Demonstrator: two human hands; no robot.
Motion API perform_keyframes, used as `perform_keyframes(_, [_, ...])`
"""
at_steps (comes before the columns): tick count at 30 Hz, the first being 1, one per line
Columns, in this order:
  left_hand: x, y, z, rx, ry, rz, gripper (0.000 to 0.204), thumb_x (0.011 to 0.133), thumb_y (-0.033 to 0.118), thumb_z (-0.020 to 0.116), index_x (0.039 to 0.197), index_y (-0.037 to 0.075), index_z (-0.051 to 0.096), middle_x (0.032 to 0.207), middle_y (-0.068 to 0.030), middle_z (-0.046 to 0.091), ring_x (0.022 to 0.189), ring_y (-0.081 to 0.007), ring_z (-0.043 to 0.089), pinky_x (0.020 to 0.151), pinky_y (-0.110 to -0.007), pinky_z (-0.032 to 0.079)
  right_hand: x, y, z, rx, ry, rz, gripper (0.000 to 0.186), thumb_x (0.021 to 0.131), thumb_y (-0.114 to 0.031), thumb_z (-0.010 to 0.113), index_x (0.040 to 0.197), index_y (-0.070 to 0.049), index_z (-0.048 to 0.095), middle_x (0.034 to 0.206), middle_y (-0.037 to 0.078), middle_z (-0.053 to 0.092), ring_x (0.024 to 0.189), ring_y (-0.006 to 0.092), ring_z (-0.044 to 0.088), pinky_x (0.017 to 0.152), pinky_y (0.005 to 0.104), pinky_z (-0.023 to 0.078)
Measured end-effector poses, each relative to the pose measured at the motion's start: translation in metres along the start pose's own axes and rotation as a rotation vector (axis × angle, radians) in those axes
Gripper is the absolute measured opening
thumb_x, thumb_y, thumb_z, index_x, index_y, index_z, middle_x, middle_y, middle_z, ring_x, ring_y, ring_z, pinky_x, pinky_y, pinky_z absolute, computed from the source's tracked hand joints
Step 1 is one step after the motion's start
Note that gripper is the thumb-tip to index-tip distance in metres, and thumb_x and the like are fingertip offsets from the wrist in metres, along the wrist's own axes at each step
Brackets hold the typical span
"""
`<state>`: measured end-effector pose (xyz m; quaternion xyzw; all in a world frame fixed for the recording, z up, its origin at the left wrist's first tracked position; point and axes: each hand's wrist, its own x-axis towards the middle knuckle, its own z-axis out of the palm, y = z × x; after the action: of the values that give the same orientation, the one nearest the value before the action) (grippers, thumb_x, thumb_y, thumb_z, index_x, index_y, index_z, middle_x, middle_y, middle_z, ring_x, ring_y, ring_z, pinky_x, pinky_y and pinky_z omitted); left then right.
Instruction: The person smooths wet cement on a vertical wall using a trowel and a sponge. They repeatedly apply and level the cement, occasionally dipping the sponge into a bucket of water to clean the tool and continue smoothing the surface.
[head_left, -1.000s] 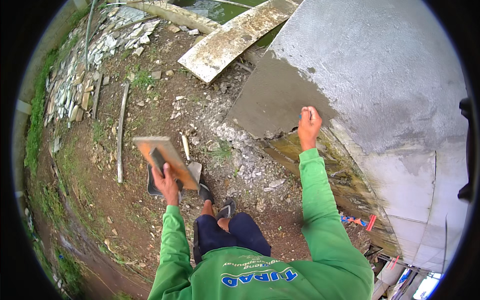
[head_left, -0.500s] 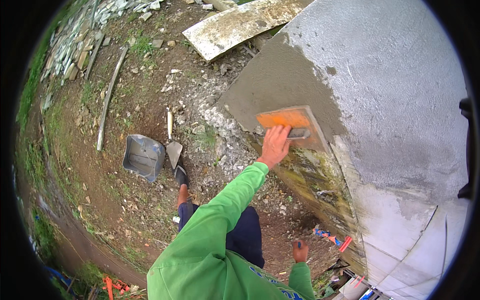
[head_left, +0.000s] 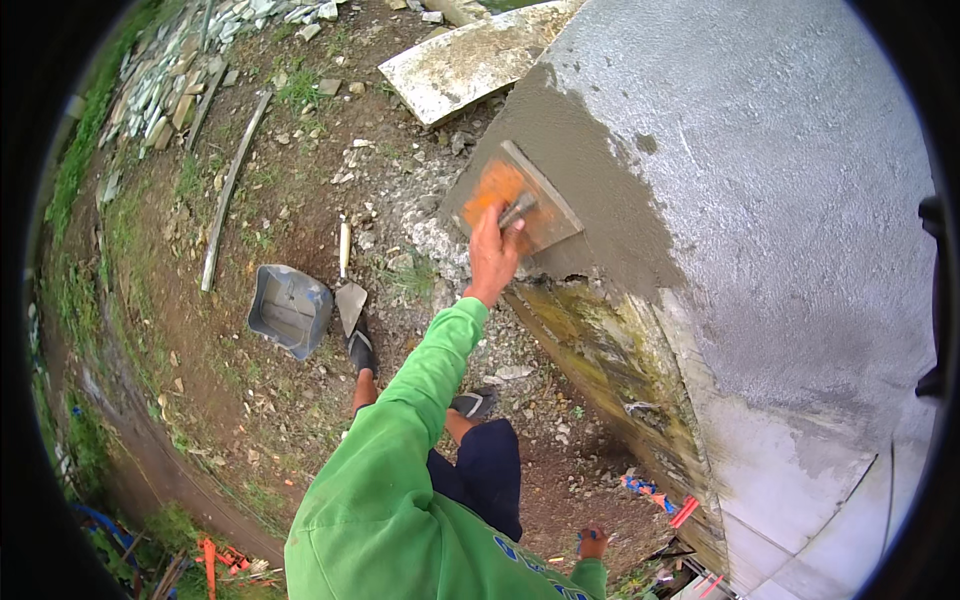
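Left hand [head_left: 490, 262]: fingers wrapped round float [head_left: 520, 208] handle. Right hand [head_left: 592, 543]: curled, contents unclear. Wall [head_left: 780, 200]: wet coat [head_left: 605, 190] at left; near right appears bare.

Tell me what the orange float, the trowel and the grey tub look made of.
Float: wood or plastic, blur leaves it open; matte orange, greyish edge.
Trowel: smooth grey blade, likely metal; pale handle, perhaps wood.
Tub: probably plastic, dull and smeared, judging by its thin, rounded walls.

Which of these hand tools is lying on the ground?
The pointed trowel with the pale handle, beside the grey container; the orange float, by contrast, is gripped in the left hand.
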<state>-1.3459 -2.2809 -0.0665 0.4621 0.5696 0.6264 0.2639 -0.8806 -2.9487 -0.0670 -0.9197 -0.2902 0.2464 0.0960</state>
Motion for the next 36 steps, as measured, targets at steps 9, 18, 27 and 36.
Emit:
perform_keyframes(9, [-0.046,0.05,0.008,0.194,-0.246,0.315,0.032,0.083,0.005,0.064,0.114,0.003,0.056,0.085,-0.0144,0.055,0.076,-0.0318,0.059,0.07,-0.043,0.046,-0.001,-0.038,0.024,-0.065,-0.146,-0.067,0.014,0.081,-0.014,0.073,0.087,-0.003,0.071,0.063,0.003,0.062,0.05,0.0123,0.053,0.047,0.0319,0.042])
perform_keyframes(18, [0.008,0.138,-0.006,0.018,-0.186,0.269,0.029,0.082,0.007,0.064,0.11,0.005,0.057,0.086,-0.0099,0.056,0.074,-0.027,0.056,0.066,-0.04,0.043,-0.004,0.004,-0.007,-0.309,-0.143,-0.068,0.016,0.082,-0.017,0.071,0.09,-0.004,0.072,0.075,0.007,0.067,0.061,0.0166,0.059,0.055,0.0331,0.047])
perform_keyframes(27, [-0.001,-0.104,-0.019,-0.106,-0.027,-0.255,0.036,0.094,0.024,0.065,0.121,0.002,0.056,0.104,-0.0192,0.068,0.098,-0.037,0.065,0.084,-0.046,0.05,-0.033,-0.074,0.004,-0.057,-0.187,-0.059,0.006,0.084,-0.011,0.069,0.085,-0.005,0.07,0.07,0.005,0.065,0.053,0.0122,0.058,0.046,0.0286,0.045])
perform_keyframes(36, [-0.041,0.019,0.014,-0.042,-0.148,0.168,0.027,0.095,0.021,0.062,0.116,0.006,0.056,0.087,-0.012,0.061,0.077,-0.0286,0.062,0.07,-0.046,0.047,-0.078,-0.106,0.019,-0.054,-0.28,0.247,0.024,0.079,-0.024,0.072,0.086,-0.001,0.072,0.068,0.008,0.066,0.054,0.0156,0.058,0.052,0.0349,0.047])
